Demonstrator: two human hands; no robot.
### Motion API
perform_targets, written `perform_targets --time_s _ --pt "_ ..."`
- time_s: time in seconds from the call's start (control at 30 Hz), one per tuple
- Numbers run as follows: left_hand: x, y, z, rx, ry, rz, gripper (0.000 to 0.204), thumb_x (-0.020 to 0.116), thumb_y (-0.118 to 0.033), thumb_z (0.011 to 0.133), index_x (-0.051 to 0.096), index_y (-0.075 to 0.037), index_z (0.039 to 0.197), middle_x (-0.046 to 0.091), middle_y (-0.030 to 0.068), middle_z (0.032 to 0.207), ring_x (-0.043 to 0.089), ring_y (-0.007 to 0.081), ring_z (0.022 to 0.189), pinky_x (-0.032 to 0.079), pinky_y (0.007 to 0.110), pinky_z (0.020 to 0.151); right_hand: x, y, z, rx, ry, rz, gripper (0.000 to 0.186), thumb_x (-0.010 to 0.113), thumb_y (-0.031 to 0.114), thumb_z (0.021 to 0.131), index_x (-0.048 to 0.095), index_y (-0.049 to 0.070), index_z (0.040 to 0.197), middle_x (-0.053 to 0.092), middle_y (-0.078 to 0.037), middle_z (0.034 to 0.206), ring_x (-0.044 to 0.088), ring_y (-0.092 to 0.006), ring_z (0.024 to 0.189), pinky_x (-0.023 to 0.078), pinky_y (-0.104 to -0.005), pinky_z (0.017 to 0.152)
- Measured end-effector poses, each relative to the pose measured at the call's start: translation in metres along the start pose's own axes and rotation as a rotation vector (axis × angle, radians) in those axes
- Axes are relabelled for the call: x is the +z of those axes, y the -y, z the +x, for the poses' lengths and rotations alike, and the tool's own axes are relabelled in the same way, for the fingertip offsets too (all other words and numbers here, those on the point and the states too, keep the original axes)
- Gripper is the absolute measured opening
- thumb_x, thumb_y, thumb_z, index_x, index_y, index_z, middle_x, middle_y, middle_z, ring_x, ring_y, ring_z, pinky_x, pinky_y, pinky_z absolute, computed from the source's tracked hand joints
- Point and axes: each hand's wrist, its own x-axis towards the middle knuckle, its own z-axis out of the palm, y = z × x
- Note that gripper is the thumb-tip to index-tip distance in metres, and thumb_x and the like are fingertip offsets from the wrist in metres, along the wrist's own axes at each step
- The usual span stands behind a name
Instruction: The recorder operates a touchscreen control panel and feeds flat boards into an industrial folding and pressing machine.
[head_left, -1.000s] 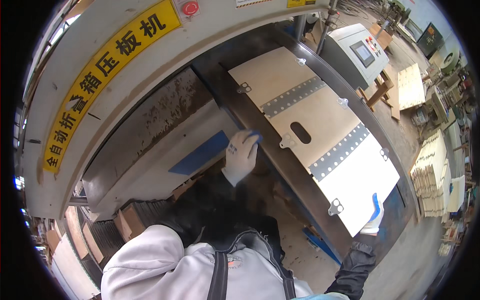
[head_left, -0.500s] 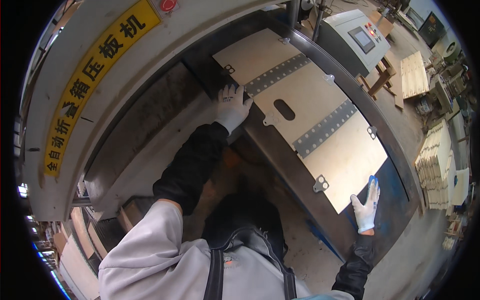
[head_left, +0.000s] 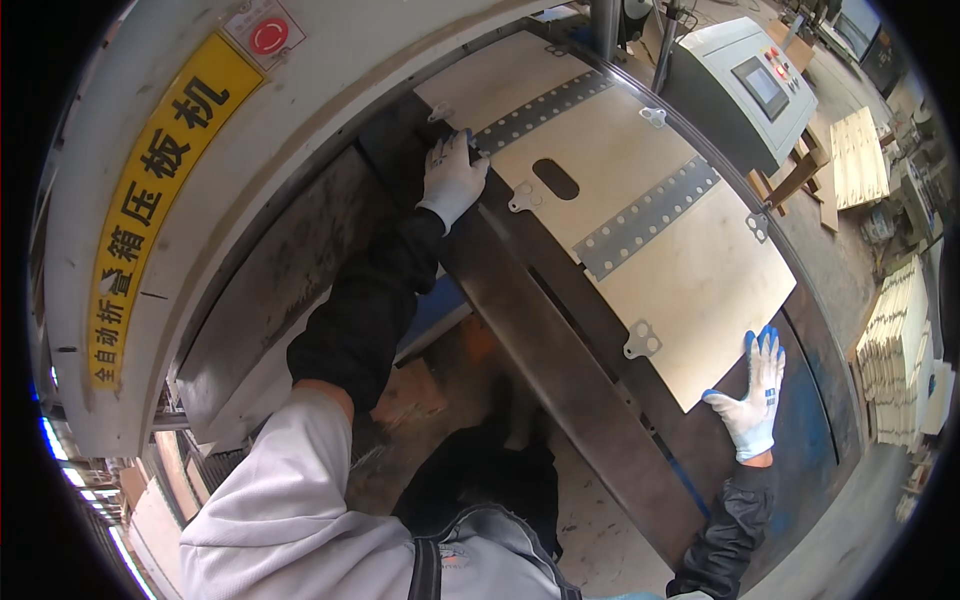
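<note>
A pale plywood panel (head_left: 690, 300) lies flat on the dark metal bed of a machine. Two grey perforated metal strips (head_left: 650, 215) cross it, an oval slot (head_left: 556, 179) is cut between them, and small metal tabs (head_left: 642, 338) stick out along its edges. My left hand (head_left: 452, 178), in a white glove, has its fingertips at the panel's near edge by the end of the farther strip; its fingers are stretched out. At the right end, my gloved right hand (head_left: 752, 395) is spread, thumb close to the panel's corner, blue fingertips along its short edge.
To the left rises the white machine frame (head_left: 230, 140) with a yellow label (head_left: 150, 200) and a red stop button (head_left: 269, 36). A control box (head_left: 745, 90) with a screen stands beyond the bed. Stacked wooden boards (head_left: 895, 350) are at the right.
The panel has slid away from me across the bed, baring more metal and a slot along the near side. Both hands have moved with it, and my view has shifted.
</note>
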Motion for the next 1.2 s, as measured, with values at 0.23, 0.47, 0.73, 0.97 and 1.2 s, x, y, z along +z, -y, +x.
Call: perform_targets --time_s 0.23,0.47,0.73,0.97,1.2 --pt "0.014 0.005 0.031 -0.039 0.030 -0.030 0.067 0.067 -0.038 0.097 0.049 -0.002 0.150 0.055 0.0201 0.152 0.044 0.0451 0.146 0.028 0.057 0.124 0.005 -0.002 0.030 0.042 -0.001 -0.024 0.119 0.075 0.076 0.075 0.038 0.005 0.162 0.030 -0.022 0.172 0.023 -0.0385 0.161 0.014 -0.0584 0.130" --pt "0.023 0.005 0.045 -0.062 0.031 0.042 0.065 0.064 -0.039 0.099 0.048 -0.004 0.151 0.055 0.0189 0.153 0.044 0.0432 0.147 0.028 0.056 0.124 0.008 -0.002 0.047 0.056 -0.015 0.004 0.119 0.078 0.073 0.072 0.039 0.005 0.162 0.029 -0.022 0.172 0.022 -0.0389 0.161 0.015 -0.0575 0.130" --pt "0.022 0.004 0.050 -0.083 0.058 0.025 0.064 0.062 -0.038 0.100 0.049 -0.004 0.152 0.054 0.0204 0.154 0.044 0.0434 0.147 0.027 0.054 0.126 0.010 -0.007 0.059 0.058 -0.016 0.028 0.115 0.085 0.060 0.072 0.039 0.005 0.163 0.031 -0.022 0.171 0.023 -0.0387 0.161 0.014 -0.0564 0.131" --pt "0.021 0.010 0.049 -0.043 0.090 0.006 0.064 0.060 -0.038 0.101 0.048 -0.002 0.152 0.051 0.0236 0.157 0.043 0.0453 0.148 0.026 0.055 0.126 0.007 -0.009 0.058 0.081 -0.010 0.038 0.116 0.086 0.057 0.072 0.038 0.004 0.163 0.034 -0.019 0.170 0.025 -0.0367 0.160 0.013 -0.0561 0.131" --pt "0.025 0.008 0.048 -0.012 0.041 -0.018 0.061 0.058 -0.038 0.103 0.050 -0.001 0.151 0.054 0.0245 0.154 0.045 0.0449 0.147 0.027 0.055 0.125 0.006 -0.006 0.055 0.040 -0.021 0.017 0.118 0.084 0.064 0.072 0.039 0.003 0.162 0.038 -0.019 0.169 0.029 -0.0372 0.159 0.015 -0.0571 0.130"
